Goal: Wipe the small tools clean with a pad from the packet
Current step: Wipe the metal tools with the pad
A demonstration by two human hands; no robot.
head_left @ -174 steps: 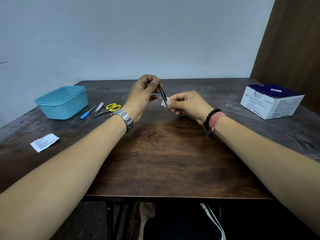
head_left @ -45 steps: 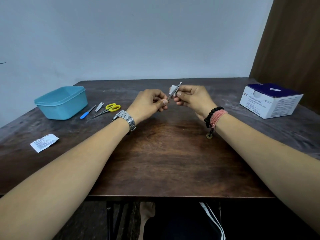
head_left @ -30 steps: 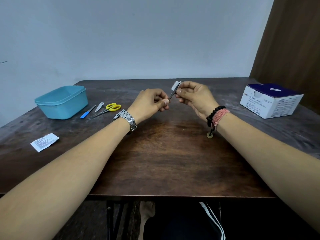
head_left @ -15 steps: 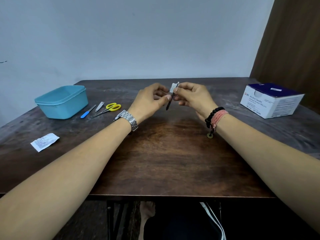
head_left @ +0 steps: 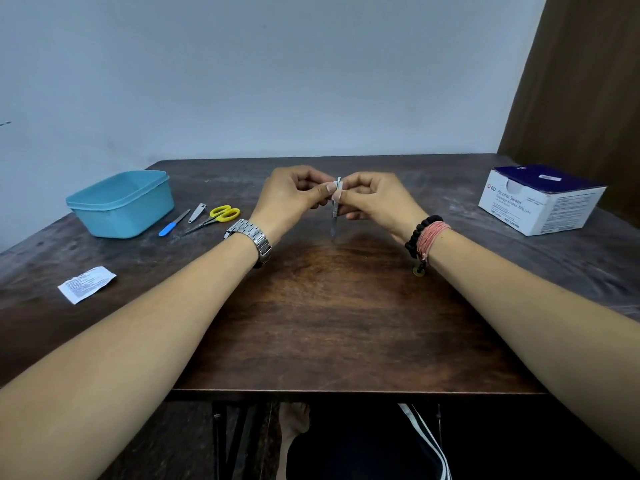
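2 hands pinching upright tweezers (head_left: 334, 216), left hand (head_left: 294, 199), right hand (head_left: 375, 200)

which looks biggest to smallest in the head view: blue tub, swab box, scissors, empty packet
1. swab box and tub: too close to rank
2. scissors and packet: similar; the packet lies nearer the camera

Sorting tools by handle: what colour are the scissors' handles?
Yellow: the scissors lie on the table beside the nail clipper, clear in the head view.

Slim metal tweezers (head_left: 334, 216) upright, white pad (head_left: 337, 188) at top
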